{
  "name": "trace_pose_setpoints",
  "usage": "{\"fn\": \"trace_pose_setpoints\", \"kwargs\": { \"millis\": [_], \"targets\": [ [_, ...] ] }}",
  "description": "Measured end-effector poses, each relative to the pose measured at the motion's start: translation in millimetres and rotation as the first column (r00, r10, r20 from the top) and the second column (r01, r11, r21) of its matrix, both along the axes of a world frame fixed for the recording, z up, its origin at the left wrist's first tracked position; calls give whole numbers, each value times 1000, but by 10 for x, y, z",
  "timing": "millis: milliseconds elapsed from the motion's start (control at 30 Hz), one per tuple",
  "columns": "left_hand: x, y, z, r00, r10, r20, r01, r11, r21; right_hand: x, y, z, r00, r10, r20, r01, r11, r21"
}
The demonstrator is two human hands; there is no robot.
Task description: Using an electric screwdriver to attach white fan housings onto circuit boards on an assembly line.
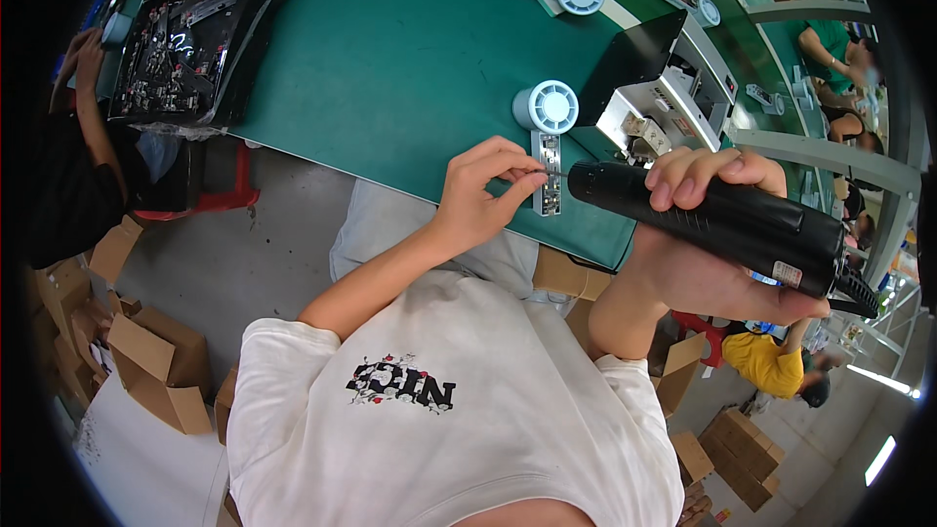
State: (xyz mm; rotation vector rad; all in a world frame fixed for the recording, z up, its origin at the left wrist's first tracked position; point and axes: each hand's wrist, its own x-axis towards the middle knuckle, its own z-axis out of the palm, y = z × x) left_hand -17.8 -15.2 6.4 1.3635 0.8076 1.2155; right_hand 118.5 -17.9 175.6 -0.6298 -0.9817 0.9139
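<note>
Now gripping black tubular plastic e-driver (722, 229) w/ RH (688, 278), pinching at slim metal bit (559, 174) w/ LH (478, 185), risking finger-jab if tilted.

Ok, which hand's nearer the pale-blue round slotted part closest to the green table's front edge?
Left. Left hand: just below and left of the round part in view. Right hand: farther off, lower right, around the black cylindrical screwdriver.

Bright indoor lt, tube lts (879, 461) at lower R, strong fisheye distortion w/ blk corners
</note>
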Motion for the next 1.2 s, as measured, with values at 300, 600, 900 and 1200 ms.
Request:
{"fn": "trace_pose_setpoints", "kwargs": {
  "millis": [300,600,900,1200],
  "targets": [
    [8,20,-13,1000,-5,-7,5,1000,4,10,4,-71,999,42,31,-42,999,8],
    [47,14,-36,998,56,-12,-55,997,54,-12,11,-154,991,67,118,-73,996,48],
    [53,14,26,988,45,-151,-53,998,-47,61,189,-182,998,27,55,-31,996,83],
    [77,18,-9,984,63,-169,-65,998,-10,48,282,-287,997,25,69,-30,996,82]
  ]
}}
